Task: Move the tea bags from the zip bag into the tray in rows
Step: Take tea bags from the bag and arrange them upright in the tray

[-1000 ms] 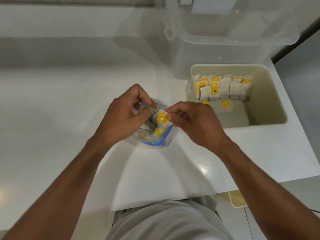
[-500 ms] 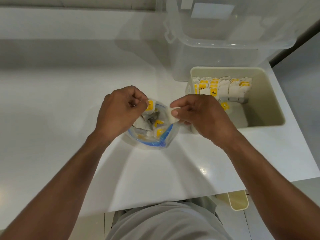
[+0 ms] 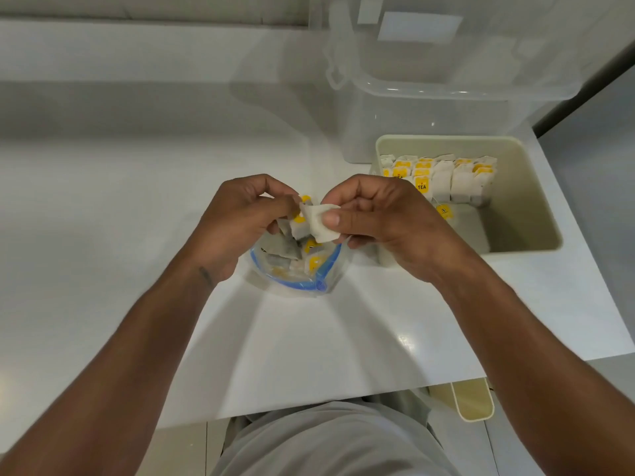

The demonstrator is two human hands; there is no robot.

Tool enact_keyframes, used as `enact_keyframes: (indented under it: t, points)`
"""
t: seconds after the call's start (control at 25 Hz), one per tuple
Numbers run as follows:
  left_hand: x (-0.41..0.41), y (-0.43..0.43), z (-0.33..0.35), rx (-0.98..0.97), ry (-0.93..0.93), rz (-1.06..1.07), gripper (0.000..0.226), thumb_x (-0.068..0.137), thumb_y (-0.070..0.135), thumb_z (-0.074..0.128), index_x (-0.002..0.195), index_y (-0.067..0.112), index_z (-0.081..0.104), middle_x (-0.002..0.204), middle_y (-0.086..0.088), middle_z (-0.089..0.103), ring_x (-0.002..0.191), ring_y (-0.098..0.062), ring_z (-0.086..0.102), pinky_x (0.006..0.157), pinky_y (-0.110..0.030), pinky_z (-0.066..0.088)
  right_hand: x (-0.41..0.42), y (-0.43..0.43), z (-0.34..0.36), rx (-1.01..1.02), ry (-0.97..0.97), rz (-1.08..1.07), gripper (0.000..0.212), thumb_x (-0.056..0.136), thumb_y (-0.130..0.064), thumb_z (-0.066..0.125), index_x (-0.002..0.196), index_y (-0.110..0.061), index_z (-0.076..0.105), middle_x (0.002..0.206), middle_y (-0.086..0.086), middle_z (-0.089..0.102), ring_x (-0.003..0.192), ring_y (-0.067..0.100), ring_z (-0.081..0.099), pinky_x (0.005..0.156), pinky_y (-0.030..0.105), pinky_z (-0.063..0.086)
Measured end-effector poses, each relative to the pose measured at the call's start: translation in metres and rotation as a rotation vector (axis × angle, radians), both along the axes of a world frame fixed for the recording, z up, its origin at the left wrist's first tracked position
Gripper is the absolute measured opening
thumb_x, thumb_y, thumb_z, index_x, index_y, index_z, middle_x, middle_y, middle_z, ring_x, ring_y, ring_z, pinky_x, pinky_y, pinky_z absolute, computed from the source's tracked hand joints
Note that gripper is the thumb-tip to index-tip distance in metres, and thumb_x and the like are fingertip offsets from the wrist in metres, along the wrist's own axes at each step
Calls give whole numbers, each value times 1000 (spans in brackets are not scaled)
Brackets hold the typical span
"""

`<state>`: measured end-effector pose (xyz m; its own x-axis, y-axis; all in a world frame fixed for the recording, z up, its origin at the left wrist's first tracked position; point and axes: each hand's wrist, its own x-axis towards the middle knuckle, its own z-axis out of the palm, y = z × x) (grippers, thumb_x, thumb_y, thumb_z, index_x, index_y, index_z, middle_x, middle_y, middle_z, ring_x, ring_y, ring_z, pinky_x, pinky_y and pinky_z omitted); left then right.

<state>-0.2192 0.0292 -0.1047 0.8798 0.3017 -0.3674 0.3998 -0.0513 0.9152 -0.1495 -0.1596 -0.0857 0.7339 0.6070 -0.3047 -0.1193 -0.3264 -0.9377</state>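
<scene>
Your right hand (image 3: 385,223) pinches a tea bag (image 3: 321,225), your left hand (image 3: 237,223) a second tea bag (image 3: 299,218); tangled strings could drag extras from the zip bag (image 3: 331,269).

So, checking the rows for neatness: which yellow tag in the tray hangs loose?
The yellow tag lying on the tray floor just in front of the row; all other tags sit up against the standing tea bags.

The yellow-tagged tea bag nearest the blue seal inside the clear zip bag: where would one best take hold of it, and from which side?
Pinch its tagged top edge, coming from straight above. That white paper tea bag sits tag-up among others in the clear zip bag, whose blue-sealed mouth gapes upward, so the walls block every side.
</scene>
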Motion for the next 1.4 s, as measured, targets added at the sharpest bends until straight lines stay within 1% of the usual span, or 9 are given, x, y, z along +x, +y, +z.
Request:
enact_keyframes:
  t: [0.12, 0.28, 0.4, 0.48, 0.6, 0.84, 0.96, 1.08, 1.4]
  points:
    - [-2, -4, 3, -58, 7, -63, 6, 91, 17, 68, 86, 16, 72, 70, -2, 60, 55, -7, 49, 45, -16, 32, 5, -1, -8, -249, -230, -3, 9, 81, -17, 78, 86, -21, 72, 70, -7, 69, 61, 5, 61, 63, 27, 50]
    - [0, -2, 2, 47, -71, -60, 3, 90, 13, 70, 88, 12, 71, 69, 3, 66, 57, -4, 55, 51, -11, 41, 5, -9, -4, -213, -218, 32, 8, 86, -16, 72, 92, -20, 75, 72, -8, 67, 63, 5, 60, 63, 27, 51]
    - [0, -4, -2, 182, -114, -193, 4, 84, 25, 76, 84, 22, 75, 82, 0, 72, 70, -8, 61, 69, -27, 49, 3, -19, -7, -249, -193, 55, 17, 87, -13, 71, 99, -22, 76, 73, -11, 67, 64, 2, 58, 61, 22, 50]
    - [0, -9, -4, 314, -95, -235, 5, 83, 28, 79, 81, 27, 75, 81, 8, 72, 68, -2, 61, 68, -26, 47, -1, -23, -14, -219, -119, 33, 22, 83, -10, 75, 100, -23, 76, 74, -10, 68, 64, 4, 58, 60, 21, 49]
    - [1, -15, -3, 479, -42, -262, 6, 80, 33, 81, 78, 32, 75, 77, 14, 71, 70, 0, 62, 66, -24, 47, -1, -30, -23, -233, -166, -31, 19, 76, -15, 82, 88, -28, 74, 73, -10, 71, 69, 8, 66, 67, 30, 54]
    - [23, -45, 31, 484, -43, -356, 9, 78, 31, 82, 79, 31, 74, 76, 10, 71, 68, -12, 68, 66, -29, 54, 27, -71, 4, -237, -346, 49, 9, 81, -21, 78, 84, -29, 74, 69, -20, 65, 61, -3, 56, 61, 11, 40]
    - [47, -66, 47, 524, -72, -404, 10, 79, 27, 82, 81, 32, 73, 75, 11, 72, 71, -14, 68, 68, -40, 58, 54, -95, 12, -216, -380, 27, 10, 81, -20, 77, 87, -28, 75, 72, -17, 66, 65, 6, 59, 67, 25, 49]
    - [75, -88, 55, 666, -103, -468, 8, 79, 27, 79, 82, 31, 72, 77, 14, 73, 71, -2, 65, 75, -32, 54, 80, -117, 15, -231, -387, -12, 14, 80, -18, 78, 90, -28, 75, 74, -10, 69, 70, 24, 65, 72, 39, 55]
    - [133, -128, 33, 1082, -46, -586, 8, 80, 26, 70, 81, 34, 69, 69, 20, 57, 83, -12, 58, 69, -29, 46, 120, -143, -6, -293, -399, 18, 13, 78, -19, 80, 84, -28, 73, 69, -12, 68, 63, 5, 63, 73, 33, 55]
